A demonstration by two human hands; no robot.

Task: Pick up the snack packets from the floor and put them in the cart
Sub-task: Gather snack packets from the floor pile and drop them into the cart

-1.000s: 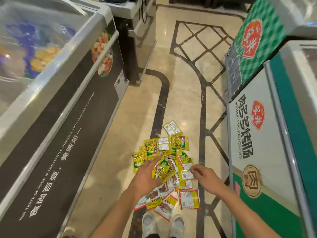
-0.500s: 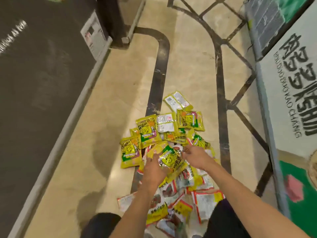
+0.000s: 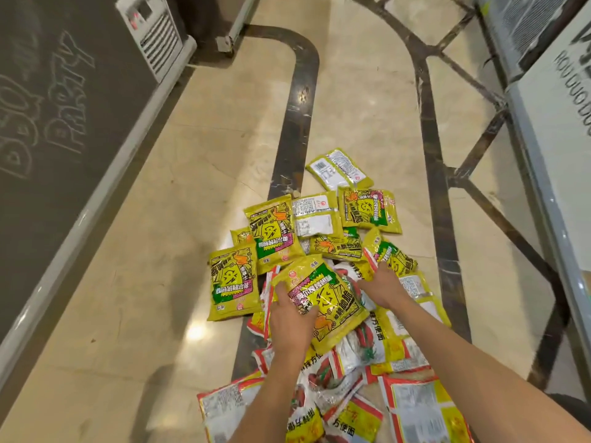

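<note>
The left hand (image 3: 292, 318) grips a yellow packet (image 3: 326, 302) atop the heap of snack packets (image 3: 319, 225) on the floor (image 3: 160, 282), while the right hand (image 3: 383, 289) rests on a second packet (image 3: 391, 255), its grip unclear, and slick overlapping foil may slip from either hand

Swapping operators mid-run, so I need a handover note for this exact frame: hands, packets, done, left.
Left hand: grips a yellow-green packet by its edge, on top of the pile.
Right hand: fingers on another yellow packet; whether it has a grip is not clear.
Things: the pile of snack packets lies on the floor. The cart is not in view.
Done: one packet in hand; none seen delivered.
Left: carry the held packet to the cart, then clear the whole pile.
</note>
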